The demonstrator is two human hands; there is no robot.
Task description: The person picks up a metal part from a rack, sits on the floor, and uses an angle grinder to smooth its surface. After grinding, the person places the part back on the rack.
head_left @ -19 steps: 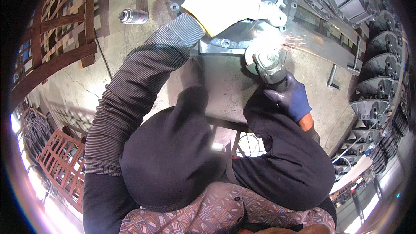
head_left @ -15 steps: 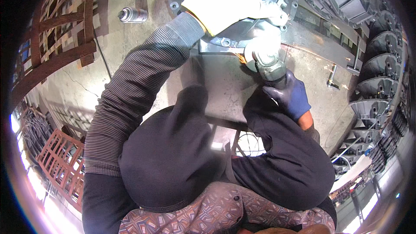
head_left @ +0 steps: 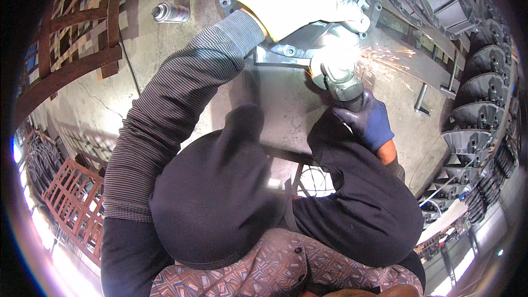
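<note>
My right hand, in a blue glove with a dark palm, is wrapped round the body of an angle grinder. The grinder's head and disc sit against the near edge of a large grey metal casting, in strong glare. Orange sparks fly off to the right of it. Over the casting lies my left hand in a white glove with a yellow cuff. Its fingers look curled, but the light washes them out and what they grip is hidden.
A spray can stands on the concrete floor to the left. Brown metal racks line the left side. More grey castings are stacked along the right. A metal T-shaped piece lies right of the grinder. My dark-trousered knees flank the near floor.
The sparks, small and to the left of the disc before, now spray widely to the right. The view has shifted slightly; both hands keep nearly the same places.
</note>
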